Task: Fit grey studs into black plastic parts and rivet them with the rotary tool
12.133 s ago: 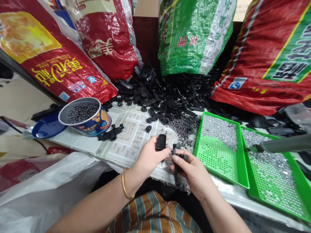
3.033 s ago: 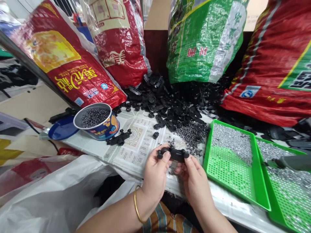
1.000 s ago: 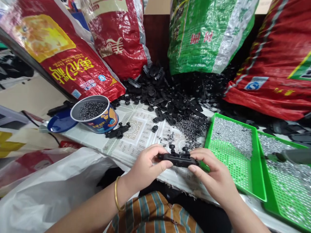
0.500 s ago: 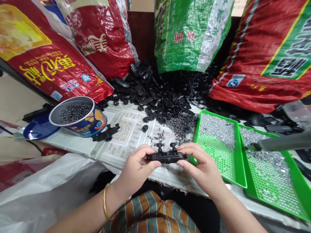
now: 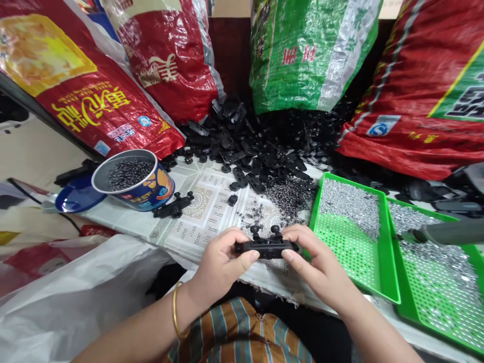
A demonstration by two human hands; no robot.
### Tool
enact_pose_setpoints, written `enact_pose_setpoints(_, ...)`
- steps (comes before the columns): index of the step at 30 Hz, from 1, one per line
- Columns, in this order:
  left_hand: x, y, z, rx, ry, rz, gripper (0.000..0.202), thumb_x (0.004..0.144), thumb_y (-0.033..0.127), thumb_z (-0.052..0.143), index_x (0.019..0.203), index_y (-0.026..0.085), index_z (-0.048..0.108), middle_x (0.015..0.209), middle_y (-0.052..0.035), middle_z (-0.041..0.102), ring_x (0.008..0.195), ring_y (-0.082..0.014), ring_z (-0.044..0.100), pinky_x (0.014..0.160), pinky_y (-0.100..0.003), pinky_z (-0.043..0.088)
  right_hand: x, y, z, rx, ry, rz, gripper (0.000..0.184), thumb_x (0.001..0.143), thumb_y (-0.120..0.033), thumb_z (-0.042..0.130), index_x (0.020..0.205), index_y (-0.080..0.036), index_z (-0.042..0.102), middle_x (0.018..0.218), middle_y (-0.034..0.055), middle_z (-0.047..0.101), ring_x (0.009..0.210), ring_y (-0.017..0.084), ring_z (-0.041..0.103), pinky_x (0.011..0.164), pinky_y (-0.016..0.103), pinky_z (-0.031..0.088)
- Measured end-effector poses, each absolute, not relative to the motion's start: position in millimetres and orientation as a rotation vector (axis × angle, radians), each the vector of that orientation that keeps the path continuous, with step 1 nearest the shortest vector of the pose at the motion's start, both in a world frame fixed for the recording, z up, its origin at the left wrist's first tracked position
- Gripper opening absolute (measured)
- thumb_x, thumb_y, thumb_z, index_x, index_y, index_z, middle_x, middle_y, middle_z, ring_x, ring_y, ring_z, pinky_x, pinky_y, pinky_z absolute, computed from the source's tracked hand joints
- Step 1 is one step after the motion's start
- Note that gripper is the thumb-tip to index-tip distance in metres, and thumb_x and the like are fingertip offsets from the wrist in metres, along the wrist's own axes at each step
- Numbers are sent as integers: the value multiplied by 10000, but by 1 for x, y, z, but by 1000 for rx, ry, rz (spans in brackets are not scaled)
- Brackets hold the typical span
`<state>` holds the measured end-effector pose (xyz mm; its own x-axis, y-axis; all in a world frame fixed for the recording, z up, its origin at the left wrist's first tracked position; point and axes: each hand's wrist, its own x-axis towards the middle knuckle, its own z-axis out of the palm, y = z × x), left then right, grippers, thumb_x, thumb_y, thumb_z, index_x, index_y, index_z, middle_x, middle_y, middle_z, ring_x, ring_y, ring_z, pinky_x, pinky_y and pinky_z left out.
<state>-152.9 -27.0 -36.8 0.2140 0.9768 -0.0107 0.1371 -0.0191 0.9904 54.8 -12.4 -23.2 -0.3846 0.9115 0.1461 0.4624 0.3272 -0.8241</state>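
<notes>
Between both hands I hold a long black plastic part (image 5: 269, 248) with two round knobs standing up on its far side, above the table's front edge. My left hand (image 5: 227, 257) pinches its left end, thumb on the near face and fingers behind. At the other end, my right hand (image 5: 315, 257) grips it the same way. A similar black assembly with knobs (image 5: 174, 205) lies on the table beside a blue tin (image 5: 151, 194) filled with small dark pieces. Beyond my hands, tiny dark pieces (image 5: 287, 199) are heaped on the patterned table cover (image 5: 212, 219).
Two green perforated trays (image 5: 393, 252) with small silvery pieces stand at the right, a grey tool (image 5: 449, 233) reaching over one. Black plastic parts (image 5: 245, 146) pile up before red and green sacks (image 5: 295, 60). A blue lid (image 5: 77, 196) lies left of the tin.
The view has shifted a little, so the scene sits slightly further right. Both hands keep the same grip on the black plastic part.
</notes>
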Motion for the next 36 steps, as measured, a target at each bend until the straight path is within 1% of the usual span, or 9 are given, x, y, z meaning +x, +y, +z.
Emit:
enact_pose_setpoints(6, -147, -31, -39, 1196, 1080, 920, 179, 777, 322, 583, 753, 174, 485, 720, 14, 449, 680, -118, 436, 628, -238, 359, 51, -16, -20, -1271, -1874, 962, 132, 834, -326, 489, 790, -204, 520, 788, 25, 530, 778, 165, 502, 695, 299, 405)
enact_pose_setpoints(9, -149, -29, -35, 1127, 1096, 833, 190, 752, 291, 597, 867, 196, 479, 776, 12, 486, 718, -125, 474, 649, -236, 382, 53, -17, -14, -1246, -1893, 928, 144, 818, -321, 508, 751, -194, 517, 767, 22, 539, 765, 162, 497, 699, 305, 393)
enact_pose_setpoints(13, -149, -22, -18, 1242, 1085, 677, 319, 739, 268, 587, 1036, 227, 477, 941, -24, 550, 890, -172, 522, 769, -267, 408, 57, -18, -4, -1209, -1978, 929, 144, 797, -323, 535, 745, -189, 535, 740, 12, 553, 748, 157, 490, 730, 321, 374)
enact_pose_setpoints(17, -140, -14, 3, 1544, 1034, 407, 125, 755, 281, 526, 826, 199, 589, 792, -15, 572, 762, -174, 522, 688, -249, 401, 61, -20, 2, -1191, -2041, 950, 163, 771, -343, 574, 730, -187, 552, 707, -6, 549, 731, 147, 487, 745, 318, 366)
enact_pose_setpoints(21, -128, -9, 11, 1651, 1041, 312, 94, 718, 264, 516, 691, 187, 563, 673, 6, 507, 654, -152, 474, 581, -220, 363, 68, -23, 5, -1195, -2036, 956, 172, 764, -348, 589, 723, -185, 557, 711, -11, 559, 736, 141, 495, 748, 304, 373)
enact_pose_setpoints(27, -115, -10, -8, 1583, 997, 222, 96, 705, 269, 500, 669, 180, 501, 633, 24, 439, 601, -128, 419, 542, -210, 336, 79, -25, 0, -1205, -2052, 914, 204, 750, -391, 590, 727, -190, 570, 723, -2, 584, 743, 149, 511, 736, 304, 398)
enact_pose_setpoints(32, -103, -18, -25, 1405, 1060, 362, 141, 639, 285, 561, 632, 176, 472, 596, 39, 396, 572, -116, 402, 523, -208, 323, 84, -32, -2, -1215, -2023, 878, 169, 738, -365, 614, 776, -203, 582, 762, -1, 593, 770, 149, 531, 773, 320, 417)
enact_pose_setpoints(34, -99, -21, -28, 1297, 1083, 435, 195, 624, 316, 596, 628, 176, 460, 585, 43, 408, 558, -111, 411, 521, -207, 322, 94, -38, 0, -1249, -1896, 755, 158, 737, -332, 619, 836, -216, 575, 869, 15, 582, 849, 158, 530, 803, 330, 423)
enact_pose_setpoints(36, -97, -23, -29, 1189, 1105, 478, 259, 615, 363, 635, 639, 175, 459, 583, 38, 459, 563, -115, 448, 530, -209, 332, 113, -44, 2, -1343, -1596, 453, 140, 755, -287, 598, 874, -229, 553, 935, 29, 540, 907, 165, 510, 820, 334, 422)
